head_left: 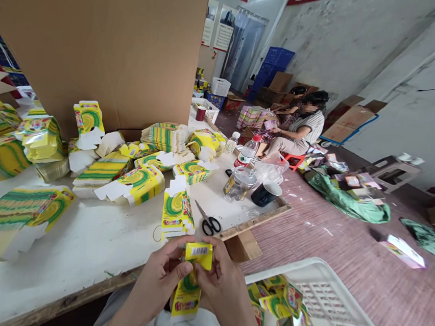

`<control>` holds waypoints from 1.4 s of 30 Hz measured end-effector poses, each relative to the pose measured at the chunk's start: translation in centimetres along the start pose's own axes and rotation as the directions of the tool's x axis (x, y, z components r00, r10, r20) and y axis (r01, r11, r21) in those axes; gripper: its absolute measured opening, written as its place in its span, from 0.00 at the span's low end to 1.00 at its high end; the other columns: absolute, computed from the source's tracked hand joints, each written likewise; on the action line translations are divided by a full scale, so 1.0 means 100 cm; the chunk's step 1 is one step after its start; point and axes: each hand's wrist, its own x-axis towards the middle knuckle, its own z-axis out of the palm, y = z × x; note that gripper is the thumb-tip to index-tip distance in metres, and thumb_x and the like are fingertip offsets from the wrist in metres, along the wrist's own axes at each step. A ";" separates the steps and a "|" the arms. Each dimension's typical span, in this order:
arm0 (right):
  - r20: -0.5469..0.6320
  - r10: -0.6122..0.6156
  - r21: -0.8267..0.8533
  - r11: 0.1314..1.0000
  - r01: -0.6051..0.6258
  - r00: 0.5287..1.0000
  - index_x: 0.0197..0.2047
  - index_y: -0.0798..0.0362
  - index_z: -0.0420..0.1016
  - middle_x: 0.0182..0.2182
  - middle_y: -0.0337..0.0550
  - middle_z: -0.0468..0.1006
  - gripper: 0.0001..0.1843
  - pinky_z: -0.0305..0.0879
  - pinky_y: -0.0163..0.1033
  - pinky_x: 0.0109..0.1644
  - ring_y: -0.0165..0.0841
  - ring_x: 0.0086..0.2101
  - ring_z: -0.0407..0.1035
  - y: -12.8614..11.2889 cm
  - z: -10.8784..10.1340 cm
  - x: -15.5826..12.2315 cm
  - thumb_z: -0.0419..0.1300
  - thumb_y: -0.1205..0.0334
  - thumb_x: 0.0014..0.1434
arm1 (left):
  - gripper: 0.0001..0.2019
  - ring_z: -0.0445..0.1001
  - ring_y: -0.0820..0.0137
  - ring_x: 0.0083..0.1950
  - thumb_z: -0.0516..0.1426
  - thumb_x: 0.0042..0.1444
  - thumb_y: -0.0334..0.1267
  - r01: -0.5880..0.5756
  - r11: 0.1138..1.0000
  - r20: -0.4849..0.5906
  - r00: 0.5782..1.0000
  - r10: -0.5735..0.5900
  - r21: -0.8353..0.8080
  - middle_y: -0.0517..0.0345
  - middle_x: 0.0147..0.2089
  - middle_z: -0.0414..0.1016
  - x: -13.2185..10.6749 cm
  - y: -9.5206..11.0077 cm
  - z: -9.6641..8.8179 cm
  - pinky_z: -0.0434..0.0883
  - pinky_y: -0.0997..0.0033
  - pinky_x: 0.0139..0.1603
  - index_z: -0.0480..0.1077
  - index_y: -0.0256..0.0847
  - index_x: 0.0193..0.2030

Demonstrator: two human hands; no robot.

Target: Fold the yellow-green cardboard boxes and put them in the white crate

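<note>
Pinching one small yellow printed carton (186, 301) between them, the left hand (165, 268) and the right hand (225, 276) each keep a narrow grip, thumbs on the near face and fingers curled behind it. The carton is held over the lap, just off the near edge of the white-topped table (91, 228), with its barcode panel (199, 250) at the upper end between the two sets of fingertips. Judging by that hold, the step in hand is shaping or closing the carton's upper end; whether anything is inside, I cannot tell. The next move seems to call for steady support from both sides while the thumbs bend the end panel over and press it in, without crushing the thin walls. Just ahead of the grip lies a small pile of flat cartons (176, 208), with black-handled scissors (211, 227) beside it, to the right. Well to the left of the grip, a fanned stack of carton blanks (15, 225) rests on the table. To the right of the grip, and lower, a white plastic crate (337, 297) holds a loose heap of yellow cartons (278, 304).
</note>
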 end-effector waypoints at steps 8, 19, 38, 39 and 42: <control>0.053 -0.025 0.273 0.962 0.009 0.998 0.53 0.47 0.77 0.40 0.45 0.83 0.16 0.71 0.39 0.42 0.40 0.39 0.77 0.006 -0.012 0.000 0.62 0.55 0.63 | 0.19 0.83 0.65 0.43 0.67 0.55 0.43 0.022 0.998 -0.002 1.000 -0.022 -0.052 0.55 0.46 0.87 -0.001 0.006 -0.003 0.76 0.73 0.42 0.76 0.46 0.54; -0.078 0.114 0.712 0.702 -0.024 0.990 0.33 0.49 0.84 0.31 0.43 0.83 0.08 0.73 0.35 0.40 0.35 0.35 0.77 0.008 0.004 -0.001 0.74 0.56 0.53 | 0.13 0.82 0.62 0.49 0.63 0.60 0.41 -0.080 0.996 0.023 0.997 0.079 0.040 0.54 0.49 0.86 0.001 -0.005 0.001 0.76 0.71 0.49 0.79 0.48 0.52; -0.097 0.094 0.094 0.992 -0.084 0.991 0.37 0.49 0.82 0.29 0.43 0.82 0.18 0.70 0.37 0.32 0.37 0.28 0.74 0.045 -0.026 0.000 0.59 0.45 0.62 | 0.14 0.77 0.57 0.62 0.54 0.66 0.33 -0.332 0.240 0.153 0.819 0.553 0.912 0.50 0.59 0.81 0.041 -0.036 -0.055 0.68 0.40 0.67 0.77 0.45 0.53; -0.082 0.113 0.149 0.984 -0.100 0.990 0.36 0.50 0.82 0.29 0.44 0.82 0.19 0.70 0.37 0.33 0.38 0.29 0.75 0.039 -0.013 0.006 0.58 0.44 0.62 | 0.13 0.78 0.58 0.61 0.54 0.67 0.34 -0.342 0.234 0.159 0.810 0.564 0.910 0.50 0.58 0.82 0.039 -0.037 -0.054 0.70 0.42 0.66 0.77 0.45 0.53; -0.141 0.154 0.223 0.967 -0.120 0.978 0.38 0.54 0.82 0.25 0.44 0.80 0.23 0.69 0.38 0.32 0.38 0.26 0.73 0.031 0.014 0.024 0.57 0.43 0.62 | 0.17 0.77 0.57 0.62 0.58 0.64 0.37 -0.343 0.237 0.158 0.810 0.565 0.909 0.48 0.61 0.79 0.034 -0.036 -0.051 0.72 0.43 0.65 0.72 0.43 0.59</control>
